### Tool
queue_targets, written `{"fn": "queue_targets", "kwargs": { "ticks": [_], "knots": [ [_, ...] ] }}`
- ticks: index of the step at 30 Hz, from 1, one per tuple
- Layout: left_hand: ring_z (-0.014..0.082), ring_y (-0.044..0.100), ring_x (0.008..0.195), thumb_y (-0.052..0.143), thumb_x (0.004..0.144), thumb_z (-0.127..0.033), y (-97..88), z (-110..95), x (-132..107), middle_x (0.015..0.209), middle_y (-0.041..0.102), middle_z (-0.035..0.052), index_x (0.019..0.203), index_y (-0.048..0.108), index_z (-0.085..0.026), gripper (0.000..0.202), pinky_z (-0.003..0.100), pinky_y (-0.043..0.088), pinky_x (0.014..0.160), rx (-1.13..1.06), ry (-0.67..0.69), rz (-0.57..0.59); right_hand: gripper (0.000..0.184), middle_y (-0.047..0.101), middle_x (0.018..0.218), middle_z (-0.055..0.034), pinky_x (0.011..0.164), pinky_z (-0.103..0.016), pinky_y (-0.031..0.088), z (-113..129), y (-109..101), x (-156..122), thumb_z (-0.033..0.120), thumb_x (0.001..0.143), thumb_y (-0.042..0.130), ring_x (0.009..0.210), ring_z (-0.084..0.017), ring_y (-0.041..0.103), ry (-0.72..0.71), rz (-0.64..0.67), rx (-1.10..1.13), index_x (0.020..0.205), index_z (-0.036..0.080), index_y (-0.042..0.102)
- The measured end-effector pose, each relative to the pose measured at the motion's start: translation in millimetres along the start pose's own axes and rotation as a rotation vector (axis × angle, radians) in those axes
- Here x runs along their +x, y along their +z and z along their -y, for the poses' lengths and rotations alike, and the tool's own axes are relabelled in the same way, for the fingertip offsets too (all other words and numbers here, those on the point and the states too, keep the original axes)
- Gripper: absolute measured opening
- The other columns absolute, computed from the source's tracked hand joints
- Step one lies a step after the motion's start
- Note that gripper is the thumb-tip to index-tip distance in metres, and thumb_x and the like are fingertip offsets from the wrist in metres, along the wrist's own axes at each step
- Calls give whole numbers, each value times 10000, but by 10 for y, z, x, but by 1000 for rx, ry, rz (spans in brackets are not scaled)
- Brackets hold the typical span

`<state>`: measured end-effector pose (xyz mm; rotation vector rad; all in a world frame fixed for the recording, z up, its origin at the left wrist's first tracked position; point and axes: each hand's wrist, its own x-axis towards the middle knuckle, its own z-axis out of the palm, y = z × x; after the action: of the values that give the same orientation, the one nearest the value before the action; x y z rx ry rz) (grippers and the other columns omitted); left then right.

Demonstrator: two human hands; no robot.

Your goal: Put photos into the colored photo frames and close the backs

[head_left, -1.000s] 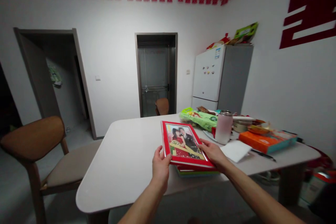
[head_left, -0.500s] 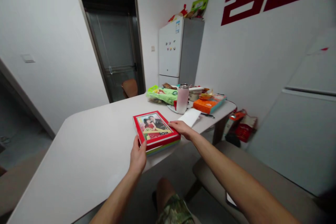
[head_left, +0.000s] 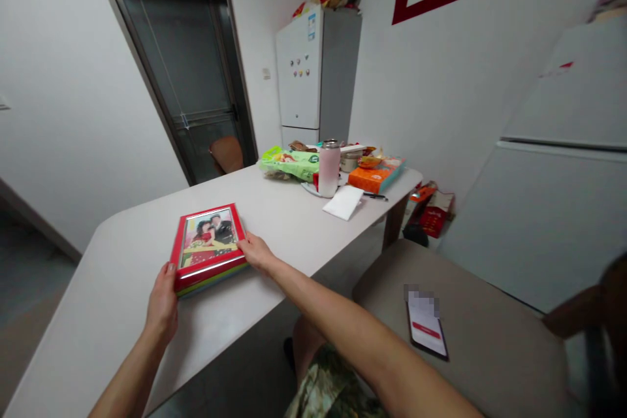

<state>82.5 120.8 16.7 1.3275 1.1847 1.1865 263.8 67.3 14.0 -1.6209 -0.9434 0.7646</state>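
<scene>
A red picture frame with a photo of two people lies face up, on top of a stack with green and blue edges showing below it. My left hand grips the stack at its near left corner, thumb on the red rim. At the right side, my right hand holds it with the thumb over the rim and the fingers hidden under or behind the edge. The stack is at the white table's left half, and I cannot tell whether it touches the top.
A pink bottle, a white paper, a green bag and an orange box stand toward the table's far end. A phone lies on the bench at my right. A fridge stands beyond the table.
Both hands have moved left across the table with the stack of frames. My view has turned slightly to the right, and the phone on the bench is now in full sight.
</scene>
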Motion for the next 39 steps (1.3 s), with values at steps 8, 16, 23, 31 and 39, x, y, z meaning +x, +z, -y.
{"fn": "queue_targets", "kwargs": {
  "ticks": [8,16,23,31,39],
  "knots": [
    [180,581,834,461,762,-422,-432,29,195,906,626,33,978,522,-186,325,308,436,768,-90,-15,-22,310,657,850,-9,715,-268,407,288,562,108,304,745,366,824,-176,572,-109,154,-101,967,215,564],
    [205,563,856,596,666,-273,-614,-46,39,859,610,77,1006,494,-146,377,288,412,748,-143,49,-204,576,595,916,-118,719,-308,390,406,440,175,343,723,372,811,-194,545,-171,49,-208,1233,77,340],
    [64,477,509,570,643,-188,-517,-1035,-413,580,476,-93,1204,323,-254,616,195,392,565,-298,289,-83,717,415,536,95,431,-192,299,1332,589,-620,189,667,430,419,-62,324,-596,265,490,1308,269,116],
    [54,433,474,590,619,-136,-571,-1580,-1039,580,468,-101,1278,141,-284,811,198,374,507,-717,491,424,739,411,503,98,434,-193,288,1702,563,-1368,107,611,442,438,-62,323,-641,443,753,1278,315,203],
    [26,349,351,568,621,-540,-547,-1403,-824,451,432,-82,753,491,-155,414,144,228,367,-718,74,262,243,457,449,58,373,-183,277,1530,569,-1138,389,684,463,363,-53,357,-227,414,758,739,168,548]
  ]
}}
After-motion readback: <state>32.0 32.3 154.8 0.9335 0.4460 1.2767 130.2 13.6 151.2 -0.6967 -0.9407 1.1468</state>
